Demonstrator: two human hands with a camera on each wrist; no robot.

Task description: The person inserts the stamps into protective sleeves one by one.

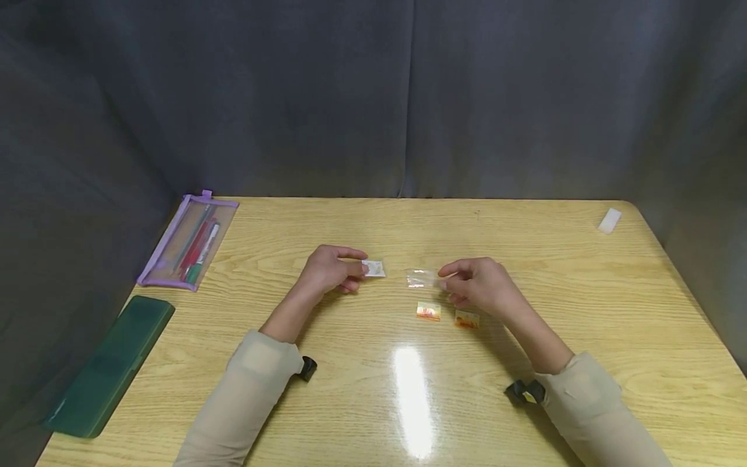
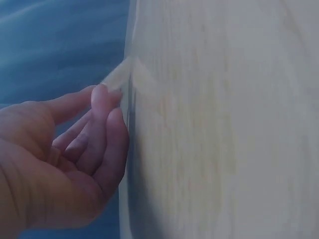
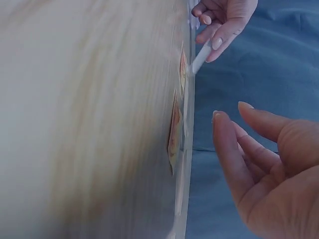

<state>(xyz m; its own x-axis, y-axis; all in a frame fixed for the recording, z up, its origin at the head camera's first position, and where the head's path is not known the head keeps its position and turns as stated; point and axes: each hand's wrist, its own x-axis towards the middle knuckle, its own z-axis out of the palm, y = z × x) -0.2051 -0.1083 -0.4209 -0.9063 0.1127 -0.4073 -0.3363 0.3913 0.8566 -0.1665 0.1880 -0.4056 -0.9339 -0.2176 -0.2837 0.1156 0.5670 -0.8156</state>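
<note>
Between thumb and fingers, my left hand (image 1: 332, 268) pinches a small flat white piece (image 1: 375, 268) with faint print, just over the table; its pale edge also shows in the left wrist view. A small clear plastic wrapper (image 1: 419, 279) lies to its right. My right hand (image 1: 480, 284) is just beyond the wrapper's right end, and in the right wrist view its thumb and forefinger are apart with nothing between them. Nearer to me, two small orange-and-yellow printed pieces, one on the left (image 1: 428, 311) and one on the right (image 1: 467, 319), lie on the wood.
On the left of the wooden table (image 1: 362, 408) lie a purple-edged mesh pouch (image 1: 169, 240) with pens inside and a dark green case (image 1: 111, 370). A small white block (image 1: 609, 220) sits at the far right corner. Dark curtains (image 1: 292, 97) surround the table.
</note>
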